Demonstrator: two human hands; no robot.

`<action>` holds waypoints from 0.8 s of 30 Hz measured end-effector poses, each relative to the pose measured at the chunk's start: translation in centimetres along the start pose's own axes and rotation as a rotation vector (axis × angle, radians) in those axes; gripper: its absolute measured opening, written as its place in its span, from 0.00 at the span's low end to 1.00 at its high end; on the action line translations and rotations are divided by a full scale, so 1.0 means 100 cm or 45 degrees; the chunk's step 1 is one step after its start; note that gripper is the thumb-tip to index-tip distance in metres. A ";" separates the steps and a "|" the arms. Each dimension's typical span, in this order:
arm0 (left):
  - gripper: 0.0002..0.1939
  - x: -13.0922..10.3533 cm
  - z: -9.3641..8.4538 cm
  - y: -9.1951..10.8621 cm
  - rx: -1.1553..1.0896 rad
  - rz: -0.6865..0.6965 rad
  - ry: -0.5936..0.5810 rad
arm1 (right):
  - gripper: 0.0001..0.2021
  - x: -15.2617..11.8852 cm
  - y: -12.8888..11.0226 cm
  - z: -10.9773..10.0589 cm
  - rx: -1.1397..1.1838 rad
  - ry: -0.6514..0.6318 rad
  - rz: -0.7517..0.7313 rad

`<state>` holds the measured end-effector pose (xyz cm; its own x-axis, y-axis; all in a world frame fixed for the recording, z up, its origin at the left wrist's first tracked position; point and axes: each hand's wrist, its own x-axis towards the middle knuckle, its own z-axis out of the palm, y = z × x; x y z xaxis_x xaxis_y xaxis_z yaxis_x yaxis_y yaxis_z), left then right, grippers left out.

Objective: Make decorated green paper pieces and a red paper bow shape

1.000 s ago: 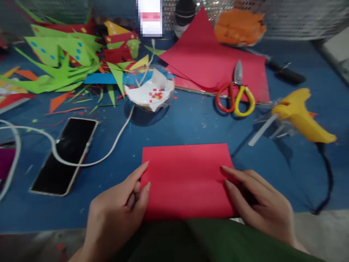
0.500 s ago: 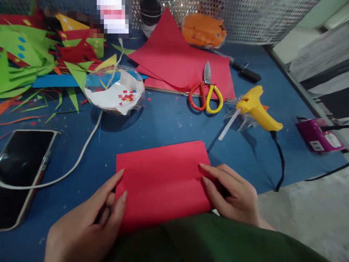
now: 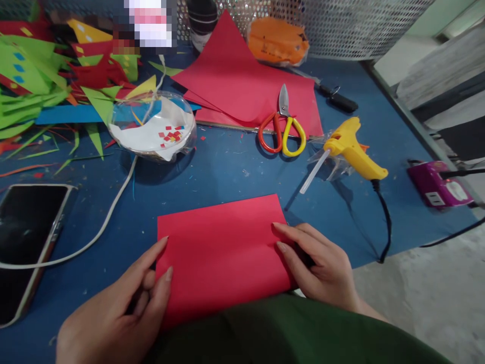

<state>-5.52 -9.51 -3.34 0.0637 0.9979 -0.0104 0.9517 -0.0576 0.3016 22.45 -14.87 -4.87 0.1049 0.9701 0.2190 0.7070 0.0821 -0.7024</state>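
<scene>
A folded sheet of red paper (image 3: pixel 223 253) lies on the blue table (image 3: pixel 227 177) just in front of my body. My left hand (image 3: pixel 125 298) holds its left edge, with index finger and thumb resting on top. At the right edge my right hand (image 3: pixel 318 263) holds the same paper in a similar way, index finger and thumb on its surface. Beyond it, scissors (image 3: pixel 282 126) with one red and one yellow handle lie partly on a stack of larger red sheets (image 3: pixel 242 81). The other fingers of both hands are partly hidden.
A yellow glue gun (image 3: pixel 354 149) and a purple box (image 3: pixel 437 184) are at the right. A clear bowl (image 3: pixel 189 139) holds small paper bits. At the left are a phone (image 3: pixel 30 227), a white cable (image 3: pixel 109 215) and green paper cuttings (image 3: pixel 30 101). An orange packet (image 3: pixel 278 43) lies behind.
The view has shifted slightly, moving most things a little to the left in the picture. The upper edges of the folded red paper now line up more closely. Both hands keep their hold.
</scene>
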 end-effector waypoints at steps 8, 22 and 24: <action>0.18 0.003 -0.003 0.004 -0.069 -0.089 -0.058 | 0.18 -0.002 0.002 0.002 0.009 0.004 0.006; 0.19 0.004 -0.009 0.007 -0.037 -0.056 -0.126 | 0.15 0.004 -0.005 -0.003 -0.044 0.000 -0.006; 0.20 0.005 -0.009 0.005 -0.032 -0.045 -0.138 | 0.15 0.005 -0.005 -0.003 -0.044 0.002 0.001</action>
<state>-5.32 -8.99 -2.37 0.0636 0.9902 -0.1244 0.9461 -0.0202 0.3233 22.32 -14.54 -4.19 0.1070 0.9697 0.2196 0.7304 0.0731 -0.6791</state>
